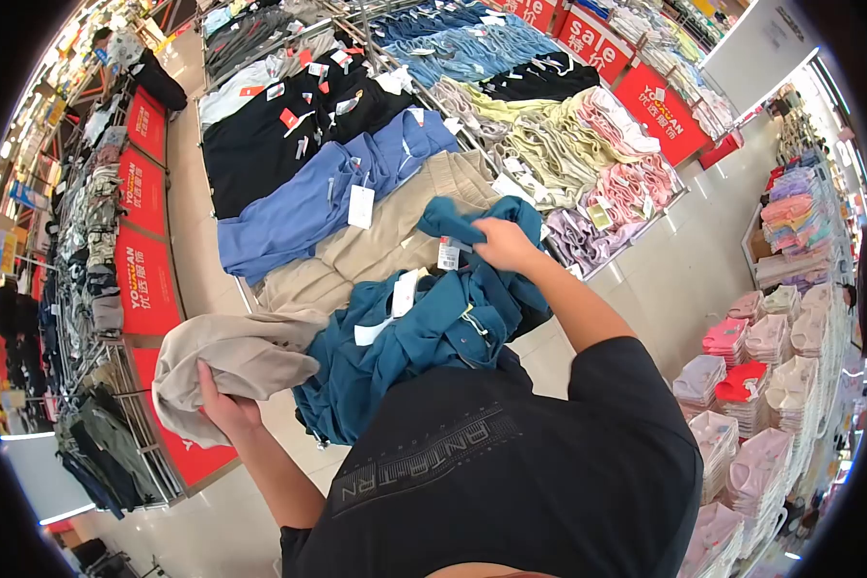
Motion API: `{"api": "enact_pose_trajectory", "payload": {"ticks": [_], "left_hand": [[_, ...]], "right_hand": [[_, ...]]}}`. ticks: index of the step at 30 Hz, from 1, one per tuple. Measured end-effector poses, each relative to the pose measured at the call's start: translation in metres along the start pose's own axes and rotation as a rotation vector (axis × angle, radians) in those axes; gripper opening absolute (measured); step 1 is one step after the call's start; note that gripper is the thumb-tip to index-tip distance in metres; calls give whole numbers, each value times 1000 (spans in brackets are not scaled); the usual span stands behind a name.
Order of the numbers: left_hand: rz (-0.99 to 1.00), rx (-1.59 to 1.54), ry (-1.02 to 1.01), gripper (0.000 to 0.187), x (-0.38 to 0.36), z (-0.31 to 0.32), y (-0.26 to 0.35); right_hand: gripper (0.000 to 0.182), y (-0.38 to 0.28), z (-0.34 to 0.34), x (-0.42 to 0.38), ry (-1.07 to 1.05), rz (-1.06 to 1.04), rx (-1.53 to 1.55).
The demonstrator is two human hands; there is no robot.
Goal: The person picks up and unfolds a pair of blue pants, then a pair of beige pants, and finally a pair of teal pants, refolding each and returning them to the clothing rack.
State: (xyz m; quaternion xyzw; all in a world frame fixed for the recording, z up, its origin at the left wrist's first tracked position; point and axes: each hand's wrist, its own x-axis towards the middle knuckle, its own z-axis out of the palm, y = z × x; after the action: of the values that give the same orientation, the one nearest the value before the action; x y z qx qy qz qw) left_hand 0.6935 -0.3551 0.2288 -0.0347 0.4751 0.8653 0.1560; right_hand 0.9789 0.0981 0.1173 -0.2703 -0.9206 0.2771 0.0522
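At the left, my left hand (229, 408) is closed on the edge of a light beige garment (231, 352), which hangs bunched over the table's near left side. My right hand (504, 245) pinches part of a teal garment (506, 210) at the right end of the pile. More teal clothing (424, 332) lies crumpled in front of my body, with white tags on it. One white tag (448, 254) hangs just below my right hand. Behind the teal clothing lie khaki trousers (366, 236) and blue trousers (308, 193). The full shape of each held garment is hidden by its folds.
Black trousers (279, 144), jeans (472, 48) and pastel clothes (568, 144) cover the display table's far parts. Racks of clothes (96, 250) stand left, above red signs (144, 279). Stacks of folded clothes (742, 395) stand right. A person (140, 63) is at far left.
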Motion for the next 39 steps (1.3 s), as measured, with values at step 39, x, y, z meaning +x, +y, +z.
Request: {"api": "enact_pose_trajectory", "payload": {"ticks": [39], "left_hand": [[-221, -158, -342, 42, -27, 96, -30]], "right_hand": [[52, -56, 9, 27, 30, -44, -155]]}}
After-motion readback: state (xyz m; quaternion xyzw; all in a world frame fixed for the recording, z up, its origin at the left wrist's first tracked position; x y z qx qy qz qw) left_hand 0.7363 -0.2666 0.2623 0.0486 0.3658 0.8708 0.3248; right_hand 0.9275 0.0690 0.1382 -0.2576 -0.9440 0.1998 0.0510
